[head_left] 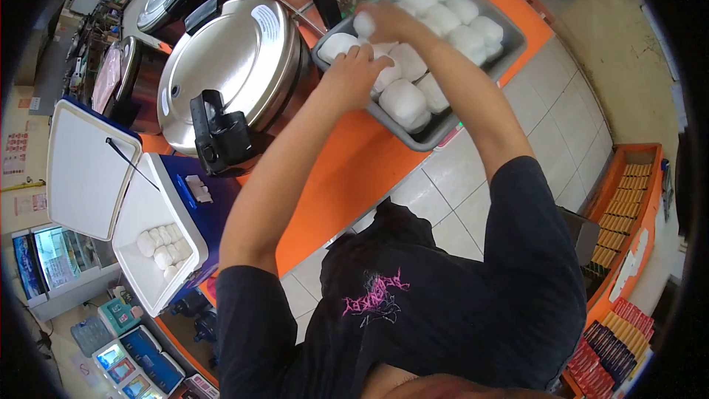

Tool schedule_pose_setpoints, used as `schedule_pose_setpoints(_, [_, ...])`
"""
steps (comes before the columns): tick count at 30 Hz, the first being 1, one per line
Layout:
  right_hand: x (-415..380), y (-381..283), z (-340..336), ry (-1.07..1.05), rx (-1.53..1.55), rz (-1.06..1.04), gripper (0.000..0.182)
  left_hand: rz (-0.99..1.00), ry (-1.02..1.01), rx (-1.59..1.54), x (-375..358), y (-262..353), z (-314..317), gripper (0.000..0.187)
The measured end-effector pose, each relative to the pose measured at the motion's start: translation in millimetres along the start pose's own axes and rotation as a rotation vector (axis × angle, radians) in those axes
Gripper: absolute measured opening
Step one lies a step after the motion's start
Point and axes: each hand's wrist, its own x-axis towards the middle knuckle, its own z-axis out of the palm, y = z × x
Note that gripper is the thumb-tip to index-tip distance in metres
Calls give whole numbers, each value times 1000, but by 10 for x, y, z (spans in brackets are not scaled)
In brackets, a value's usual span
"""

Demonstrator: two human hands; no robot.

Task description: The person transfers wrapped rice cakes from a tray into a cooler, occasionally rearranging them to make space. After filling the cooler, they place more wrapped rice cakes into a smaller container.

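Fingers of the right hand (385, 24) are grasping a white bundle (363, 25) at the grey tub (512, 50); the left hand (353, 77) is touching another bundle (389, 74), grip unclear.

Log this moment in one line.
left hand: at bundles; right hand: at bundles, blurred; tray: holds bundles; cooler: open, bundles inside

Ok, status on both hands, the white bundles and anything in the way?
Left hand at the white bundles. Right hand beside one, blurred, grip unclear. Bundles piled in the grey tray; right forearm hides some, lidded pot close alongside.
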Motion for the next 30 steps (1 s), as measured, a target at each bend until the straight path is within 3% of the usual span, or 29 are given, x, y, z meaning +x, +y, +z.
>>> schedule_pose_setpoints(1, [-65,84,-58,-2,2,-1,96,-7,-79,59,81,-57,22,76])
schedule_pose_setpoints(3, [-315,328,-237,72,534,0,90,53,-99,128,190,-143,53,79])
schedule_pose_setpoints(5, [-843,146,-547,113,1075,278,78,114,-111,195,346,-166,22,82])
schedule_pose_setpoints(6, [-1026,164,-603,111,1070,277,78,124,-259,189,459,-140,-46,85])
schedule_pose_setpoints(7, [-1208,222,-643,28,1487,271,71,134,-409,180,543,-113,-74,88])
schedule_pose_setpoints(8, [-1366,254,-695,-65,1900,254,66,130,-403,175,604,-100,-70,88])
schedule_pose_setpoints(12, [-1949,149,-803,-16,2050,373,55,214,-495,249,785,-111,-77,83])
schedule_pose_setpoints(14, [-2106,190,-754,-176,1932,212,48,199,-532,187,775,-136,-149,81])
schedule_pose_setpoints(16, [-2168,93,-873,-244,1760,266,52,212,-346,-67,650,-241,-324,76])
schedule_pose_setpoints(18, [-2129,-26,-926,-199,763,-108,56,163,-142,-254,318,-218,-585,76])
schedule_pose_setpoints(21, [-2080,-379,-1046,-287,417,-154,63,130,127,-514,-527,-75,-947,79])
schedule_pose_setpoints(22, [-2049,-566,-1092,-349,233,-131,64,-184,-102,-771,-876,172,-1344,81])
schedule_pose_setpoints(25, [-1966,-703,-1097,-424,530,-212,59,-255,15,-1091,-2087,192,-1439,86])
schedule_pose_setpoints(26, [-1990,-834,-1150,-473,756,-83,60,-330,73,-1182,-2526,235,-1512,88])
schedule_pose_setpoints(27, [-2016,-866,-1145,-487,922,-125,48,-376,166,-1105,-2988,258,-1572,89])
schedule_pose_setpoints(28, [-2146,-1095,-1198,-645,1431,163,58,-499,245,-1113,-3462,294,-1629,90])
schedule_pose_setpoints(30, [-2222,-1453,-992,-665,1876,239,77,-851,412,-1088,-4277,419,-1821,90])
